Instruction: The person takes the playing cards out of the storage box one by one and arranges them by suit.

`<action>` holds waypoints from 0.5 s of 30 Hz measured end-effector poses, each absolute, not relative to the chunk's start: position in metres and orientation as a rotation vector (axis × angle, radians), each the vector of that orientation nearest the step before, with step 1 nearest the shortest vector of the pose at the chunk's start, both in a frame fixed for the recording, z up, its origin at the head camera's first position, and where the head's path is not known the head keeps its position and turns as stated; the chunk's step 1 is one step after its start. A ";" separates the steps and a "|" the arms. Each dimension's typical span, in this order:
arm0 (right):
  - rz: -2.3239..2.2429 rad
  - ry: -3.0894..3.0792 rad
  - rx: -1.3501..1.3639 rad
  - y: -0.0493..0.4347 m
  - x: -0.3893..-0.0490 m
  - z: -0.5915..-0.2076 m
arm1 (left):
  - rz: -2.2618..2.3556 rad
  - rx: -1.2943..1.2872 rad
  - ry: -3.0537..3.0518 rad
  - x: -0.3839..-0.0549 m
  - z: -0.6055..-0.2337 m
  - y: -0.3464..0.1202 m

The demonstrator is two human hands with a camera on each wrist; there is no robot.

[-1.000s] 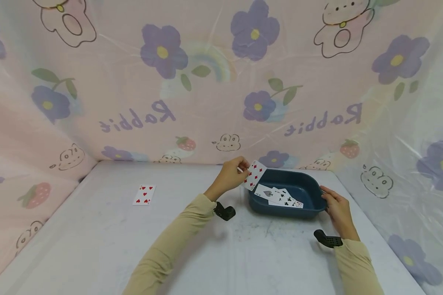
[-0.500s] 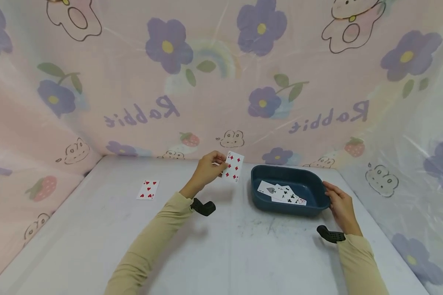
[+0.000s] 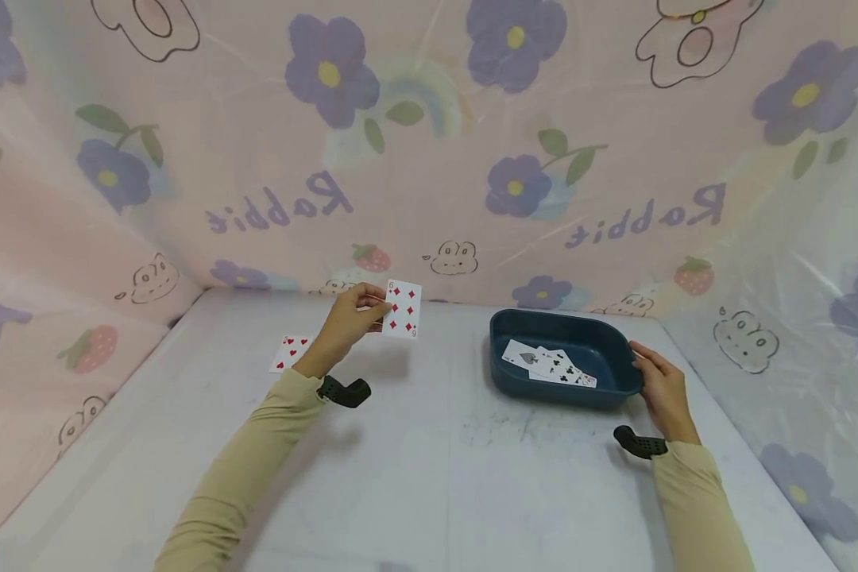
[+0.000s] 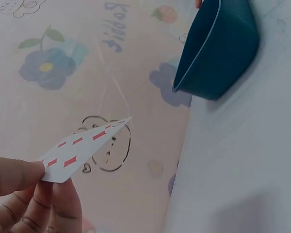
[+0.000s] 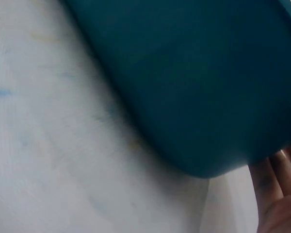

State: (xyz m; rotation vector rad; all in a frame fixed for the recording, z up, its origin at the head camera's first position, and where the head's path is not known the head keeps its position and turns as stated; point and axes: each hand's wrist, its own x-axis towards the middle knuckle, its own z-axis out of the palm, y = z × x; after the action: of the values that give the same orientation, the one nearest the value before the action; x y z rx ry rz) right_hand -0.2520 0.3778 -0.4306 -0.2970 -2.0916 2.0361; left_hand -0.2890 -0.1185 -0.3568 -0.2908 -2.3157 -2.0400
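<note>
My left hand [image 3: 343,324] pinches a six of diamonds playing card [image 3: 403,309] above the table, face toward me. In the left wrist view the card [image 4: 70,155] sits between thumb and fingers, seen at a steep slant. A five of hearts [image 3: 289,349] lies on the table behind my left wrist, partly covered by it. To the right, my right hand [image 3: 663,393] grips the right end of a dark blue plastic basin [image 3: 558,389] at its rim. Up close in the right wrist view, fingers [image 5: 264,187] rest against the basin's outer wall. Several cards [image 3: 549,365] lie overlapping inside, an ace of spades among them.
A white-covered table [image 3: 429,477] bears everything. Patterned sheets [image 3: 415,175] with flowers and rabbits hang behind and along both sides, close to the table's edges. Black wrist mounts [image 3: 345,392] stick out from both sleeves.
My left hand has carried the six of diamonds leftward, away from the basin's left rim, and turned it upright. The right hand stays on the basin. The head view has tilted slightly.
</note>
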 end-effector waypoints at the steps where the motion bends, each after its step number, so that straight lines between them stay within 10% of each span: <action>1: 2.024 -2.098 -0.296 0.378 -0.253 -0.431 | -2.046 -0.286 -2.310 -0.289 -0.357 -0.122; 15: 2.032 -2.096 -0.310 0.375 -0.251 -0.429 | -2.086 -0.185 -2.362 -0.284 -0.363 -0.162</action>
State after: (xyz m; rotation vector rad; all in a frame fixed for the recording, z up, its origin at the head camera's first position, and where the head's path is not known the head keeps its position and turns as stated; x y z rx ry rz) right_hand -0.2509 0.3752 -0.4291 -0.3105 -2.0963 2.0317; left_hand -0.2841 -0.1619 -0.3629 -0.1845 -2.3620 -2.0858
